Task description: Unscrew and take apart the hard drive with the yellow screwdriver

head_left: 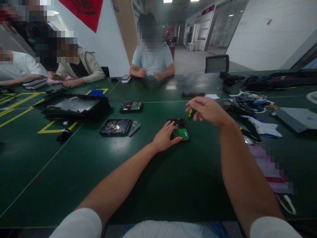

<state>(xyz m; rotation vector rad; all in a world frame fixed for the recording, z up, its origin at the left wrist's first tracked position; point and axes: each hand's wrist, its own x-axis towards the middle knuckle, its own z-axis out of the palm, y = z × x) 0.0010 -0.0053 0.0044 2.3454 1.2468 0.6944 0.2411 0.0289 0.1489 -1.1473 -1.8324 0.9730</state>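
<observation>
Partly beneath left hand (163,136), fingers spread, hard drive (182,131), right hand (205,107) gripping yellow tool (191,114)

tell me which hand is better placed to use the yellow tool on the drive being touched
Likely the right hand: it holds the yellow tool near the drive, while the left hand rests on that drive.

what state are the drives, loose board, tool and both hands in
near hard drive, flat, green circuit board facing up
left hard drive, flat, no circuit board on visible face
loose circuit board, detached, beside left hard drive
far hard drive, flat, board side up
yellow-and-black tool, held, tip not visible
left hand, spread on near hard drive
right hand, closed on the tool
</observation>
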